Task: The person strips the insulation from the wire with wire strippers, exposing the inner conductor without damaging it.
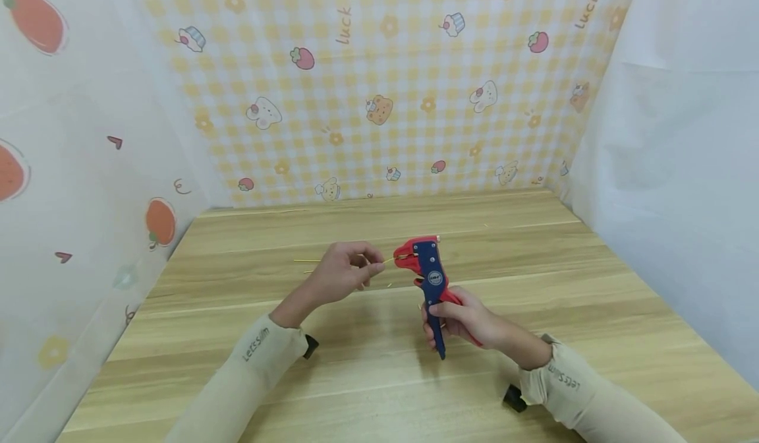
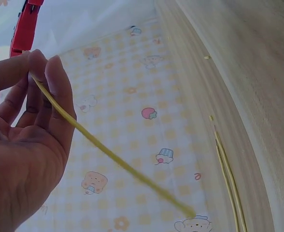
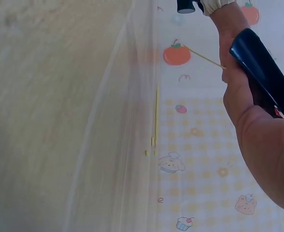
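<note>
The person's left hand (image 1: pixel 340 275) pinches a thin yellow wire (image 2: pixel 113 154) between thumb and fingertips, its end at the red head of the wire stripper (image 1: pixel 428 275). The right hand (image 1: pixel 465 321) has its fingers wrapped round the stripper's handles, held above the wooden table (image 1: pixel 534 258). More yellow wire pieces (image 2: pixel 229 179) lie on the table nearby.

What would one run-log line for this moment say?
left hand: pinches yellow wire | right hand: grips wire stripper | wire at stripper's head
</note>
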### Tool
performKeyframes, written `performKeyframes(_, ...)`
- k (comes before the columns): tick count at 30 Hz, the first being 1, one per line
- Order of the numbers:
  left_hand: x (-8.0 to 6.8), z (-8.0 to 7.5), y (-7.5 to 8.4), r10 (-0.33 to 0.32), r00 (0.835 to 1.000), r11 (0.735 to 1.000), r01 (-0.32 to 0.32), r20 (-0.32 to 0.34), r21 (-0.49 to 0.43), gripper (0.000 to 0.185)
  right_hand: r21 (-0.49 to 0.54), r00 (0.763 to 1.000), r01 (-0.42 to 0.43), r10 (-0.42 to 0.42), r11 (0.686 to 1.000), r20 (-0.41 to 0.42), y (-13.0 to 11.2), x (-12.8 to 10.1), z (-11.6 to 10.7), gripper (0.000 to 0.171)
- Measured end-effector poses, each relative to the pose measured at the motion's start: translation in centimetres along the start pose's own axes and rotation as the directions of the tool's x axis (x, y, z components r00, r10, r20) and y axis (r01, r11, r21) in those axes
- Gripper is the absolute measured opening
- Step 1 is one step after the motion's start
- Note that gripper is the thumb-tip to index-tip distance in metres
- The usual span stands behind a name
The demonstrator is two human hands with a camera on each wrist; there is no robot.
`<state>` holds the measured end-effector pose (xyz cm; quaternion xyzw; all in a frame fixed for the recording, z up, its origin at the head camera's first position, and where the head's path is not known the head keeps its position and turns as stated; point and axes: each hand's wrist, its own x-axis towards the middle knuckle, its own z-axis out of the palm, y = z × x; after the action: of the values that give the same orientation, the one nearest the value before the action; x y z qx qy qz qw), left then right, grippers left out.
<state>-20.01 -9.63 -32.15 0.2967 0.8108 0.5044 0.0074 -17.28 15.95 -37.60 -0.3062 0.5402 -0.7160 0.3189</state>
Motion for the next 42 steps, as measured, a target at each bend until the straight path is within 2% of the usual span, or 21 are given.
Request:
performKeyframes(9,-0.05,0.03,0.13,0.003,1.0,1.0,-0.003,0.005,-0.02,0.005,0.024,1.0,0.017,-0.017,1.0,0.001,0.1,0.04,0.07,0.016)
performKeyframes(23,-0.07,0.18,0.21,0.02,1.0,1.0,-0.02,0.017,0.001,0.005,-0.01,0.996,0.007,-0.008,1.0,-0.086,0.65,-0.1,0.43,0.011)
performKeyframes(32,0.0,0.41,0.4,0.011,1.0,1.0,-0.011,0.01,0.007,0.007,-0.066,0.971,-0.004,-0.011,0.998,-0.238,0.78,0.4,0.78,0.017)
performKeyframes(37,-0.04,0.27,0.43,-0.002,1.0,1.0,0.002,0.009,0.003,0.007,-0.052,0.978,0.01,-0.02,0.999,-0.205,0.83,0.34,0.64,0.02)
performKeyframes(42,0.07,0.2,0.25,-0.007,1.0,1.0,0.007,0.003,-0.001,0.007,0.015,0.989,0.022,-0.02,1.0,-0.147,0.7,0.18,0.29,0.013)
